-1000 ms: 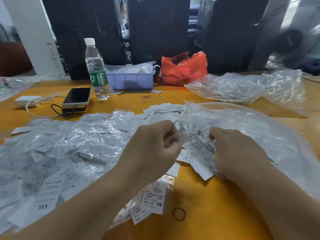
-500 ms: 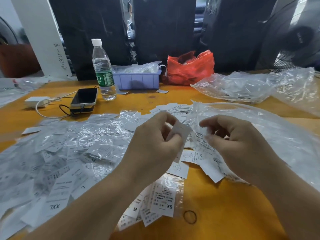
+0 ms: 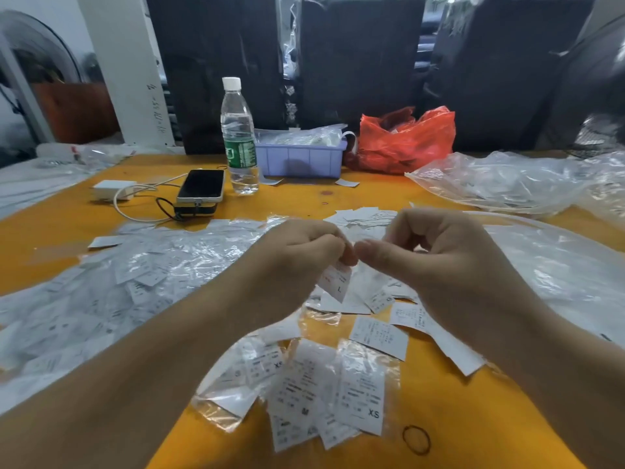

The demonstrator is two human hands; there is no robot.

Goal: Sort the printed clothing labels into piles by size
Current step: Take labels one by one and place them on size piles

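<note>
Above the orange table (image 3: 439, 418) we pinch a small white printed label (image 3: 336, 280) in curled left hand (image 3: 297, 252) fingers, reading its size; right hand (image 3: 439, 252) curls beside, seemingly empty.

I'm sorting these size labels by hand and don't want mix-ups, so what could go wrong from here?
1. The left hand pinches a label marked L right above loose labels; if dropped, it could get lost among them.
2. The near bagged stack shows both XS and M, so sizes may already be mixed.
3. The water bottle stands by the phone and labels; tipping it might wet them if the cap is loose.
</note>
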